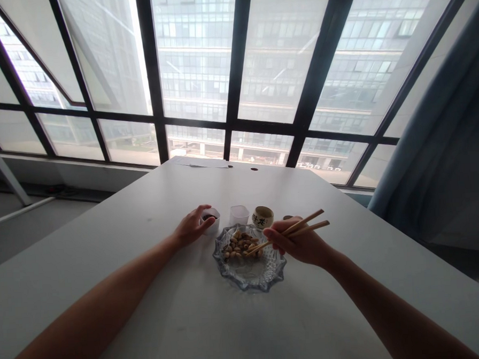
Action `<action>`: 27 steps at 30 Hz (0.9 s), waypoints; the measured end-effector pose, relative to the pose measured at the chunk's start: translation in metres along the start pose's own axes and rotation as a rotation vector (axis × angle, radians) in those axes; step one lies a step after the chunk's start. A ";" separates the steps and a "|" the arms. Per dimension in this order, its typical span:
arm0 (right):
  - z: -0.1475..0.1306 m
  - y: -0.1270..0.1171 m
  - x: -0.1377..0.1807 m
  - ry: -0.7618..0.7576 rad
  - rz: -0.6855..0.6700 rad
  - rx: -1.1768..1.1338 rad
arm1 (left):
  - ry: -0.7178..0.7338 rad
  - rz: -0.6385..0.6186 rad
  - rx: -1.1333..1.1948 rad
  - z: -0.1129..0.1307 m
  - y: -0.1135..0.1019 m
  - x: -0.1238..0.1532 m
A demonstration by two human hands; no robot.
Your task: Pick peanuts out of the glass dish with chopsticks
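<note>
Chopsticks [294, 231], pinched in the right hand's [301, 245] fingers, should close gently on one peanut [240, 247] at frame centre while left hand's [192, 225] fingers clasp the small cup [211, 219].

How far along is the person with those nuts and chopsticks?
Done: a small clear plastic cup under the left hand already holds something dark. In hand: the right hand grips wooden chopsticks, tips among the nuts on the scalloped glass plate. Left: most nuts remain; the second clear cup looks empty.
</note>
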State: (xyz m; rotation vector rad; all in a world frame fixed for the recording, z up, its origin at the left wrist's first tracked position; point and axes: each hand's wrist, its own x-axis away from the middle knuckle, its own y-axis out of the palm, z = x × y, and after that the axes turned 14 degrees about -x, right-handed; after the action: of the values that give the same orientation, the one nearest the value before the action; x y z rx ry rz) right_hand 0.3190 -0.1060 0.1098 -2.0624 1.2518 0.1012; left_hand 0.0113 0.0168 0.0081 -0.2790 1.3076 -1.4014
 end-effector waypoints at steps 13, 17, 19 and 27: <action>0.011 -0.002 -0.001 0.223 0.190 -0.232 | 0.001 0.006 0.008 0.003 -0.001 0.000; 0.020 -0.006 -0.007 0.306 0.443 -0.394 | 0.001 0.000 0.007 0.003 -0.002 0.000; 0.026 -0.008 -0.010 0.335 0.589 -0.533 | 0.000 -0.008 0.011 0.003 -0.002 0.000; 0.042 -0.009 -0.014 0.410 0.800 -0.807 | -0.007 -0.017 0.015 0.004 -0.002 0.001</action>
State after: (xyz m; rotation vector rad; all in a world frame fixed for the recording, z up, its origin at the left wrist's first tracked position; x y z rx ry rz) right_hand 0.3307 -0.0679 0.0885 -2.0999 2.5617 0.6665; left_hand 0.0130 0.0137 0.0110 -0.2851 1.2915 -1.4228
